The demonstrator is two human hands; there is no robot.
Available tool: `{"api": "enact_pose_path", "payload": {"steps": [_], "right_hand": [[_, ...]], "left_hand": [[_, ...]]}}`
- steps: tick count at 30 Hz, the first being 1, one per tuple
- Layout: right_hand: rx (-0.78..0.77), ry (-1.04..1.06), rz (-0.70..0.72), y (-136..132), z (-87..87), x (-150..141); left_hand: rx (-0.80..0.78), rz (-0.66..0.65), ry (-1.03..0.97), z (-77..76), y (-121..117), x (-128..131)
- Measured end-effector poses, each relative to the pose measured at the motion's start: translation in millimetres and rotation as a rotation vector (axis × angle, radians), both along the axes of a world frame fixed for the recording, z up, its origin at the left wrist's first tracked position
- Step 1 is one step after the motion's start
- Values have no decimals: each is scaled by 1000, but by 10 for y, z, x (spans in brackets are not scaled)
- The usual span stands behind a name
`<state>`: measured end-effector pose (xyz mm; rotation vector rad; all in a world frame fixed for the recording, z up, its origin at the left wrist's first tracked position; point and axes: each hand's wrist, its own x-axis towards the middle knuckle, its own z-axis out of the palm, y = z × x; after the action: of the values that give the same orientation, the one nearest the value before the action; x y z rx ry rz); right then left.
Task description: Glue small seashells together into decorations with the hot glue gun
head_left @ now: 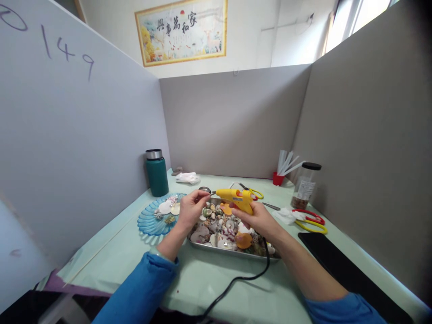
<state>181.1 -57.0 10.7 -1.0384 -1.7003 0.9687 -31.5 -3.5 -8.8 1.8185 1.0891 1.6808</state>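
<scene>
My right hand (258, 218) is wrapped round the handle of a yellow hot glue gun (232, 195), its nozzle pointing left. Close to the nozzle tip, my left hand (193, 208) pinches with thumb and forefinger; whatever it holds is too small to make out. Both hands are above a metal tray (222, 253) full of seashells, with an orange shell (243, 240) near its front. To the left of my left hand lies a blue scalloped glass plate (146, 220) bearing white shells (165, 207) and other small pieces. A black cord (232, 282) runs from the gun toward me.
A green bottle (157, 175) stands at the back left near white tissue (188, 178). At right are a red cup (278, 179) of glue sticks, a lidded jar (303, 189), red-and-yellow scissors (312, 220) and a black slab (337, 261). Grey partitions (232, 126) enclose the table.
</scene>
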Motion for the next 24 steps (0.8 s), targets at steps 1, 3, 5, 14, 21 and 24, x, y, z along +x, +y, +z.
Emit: {"api": "enact_pose_path", "payload": {"steps": [1,3,5,14,21,24], "right_hand": [[-12,-6,6,-2,0,0],[-29,-11,18,-4,-1,3],[-31,-8,23,-6,-2,8],[-17,8,3,-5,-3,19],[-22,46,-31,-18,15,3],[-20,36,-28,-6,5,3]], "left_hand": [[10,7,3,0,-6,1],[20,24,8,-3,-11,3],[25,38,9,-10,-7,3],[-46,39,-54,8,12,-4],[-73,-14,-68,-7,26,1],[-86,-28,-71,-4,21,3]]}}
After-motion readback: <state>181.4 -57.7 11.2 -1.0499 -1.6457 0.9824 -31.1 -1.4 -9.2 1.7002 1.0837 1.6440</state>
